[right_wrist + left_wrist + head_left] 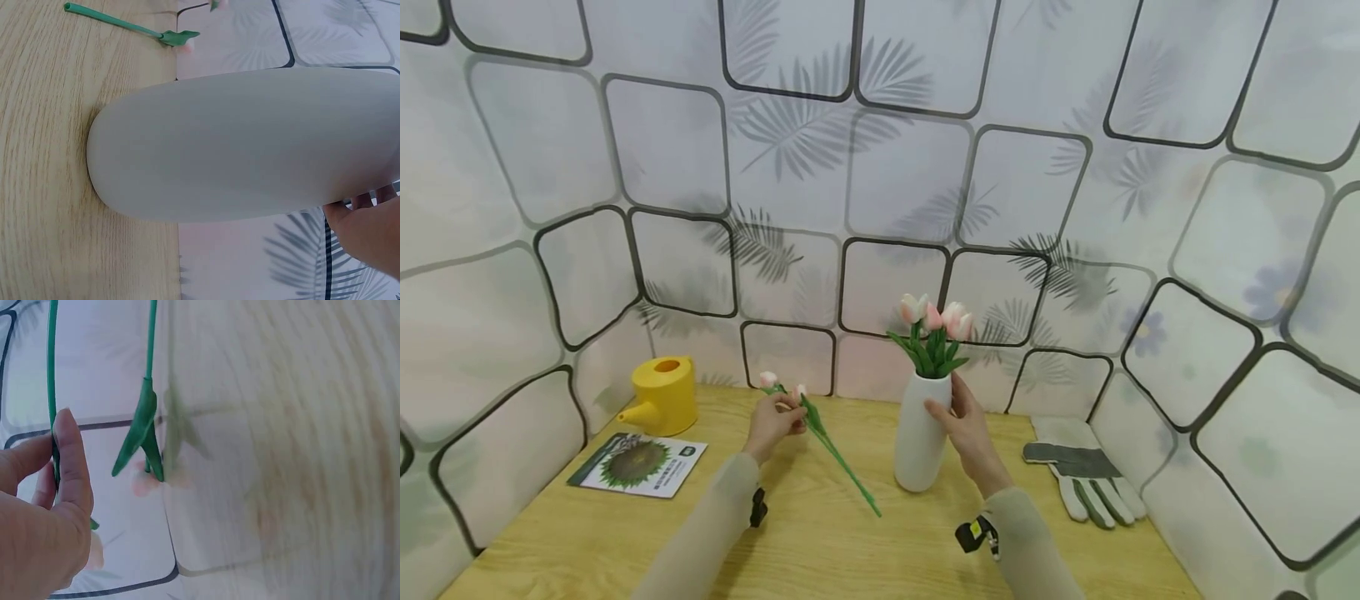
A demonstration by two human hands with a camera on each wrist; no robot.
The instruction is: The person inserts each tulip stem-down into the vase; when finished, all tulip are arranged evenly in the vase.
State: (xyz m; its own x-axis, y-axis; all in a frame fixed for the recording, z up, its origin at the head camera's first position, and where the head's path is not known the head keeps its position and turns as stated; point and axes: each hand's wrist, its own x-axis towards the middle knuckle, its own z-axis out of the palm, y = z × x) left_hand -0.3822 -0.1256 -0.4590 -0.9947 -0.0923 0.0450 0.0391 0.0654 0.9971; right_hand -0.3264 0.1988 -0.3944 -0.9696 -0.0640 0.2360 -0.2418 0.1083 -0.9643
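My left hand pinches the green stem of a pale pink artificial tulip between thumb and fingers; its bloom shows just beyond the hand. Beside it, a second tulip lies on the table, its stem slanting toward the front. My right hand grips the upper right side of a white vase, thumb in front and fingers round the back. The vase stands upright on the table, with several pink-and-white tulips and green leaves rising from its mouth.
At the back left stands a yellow watering can, with a seed packet showing a sunflower lying in front of it. A pair of grey-and-white gloves lies at the right. Patterned fabric walls enclose the wooden table.
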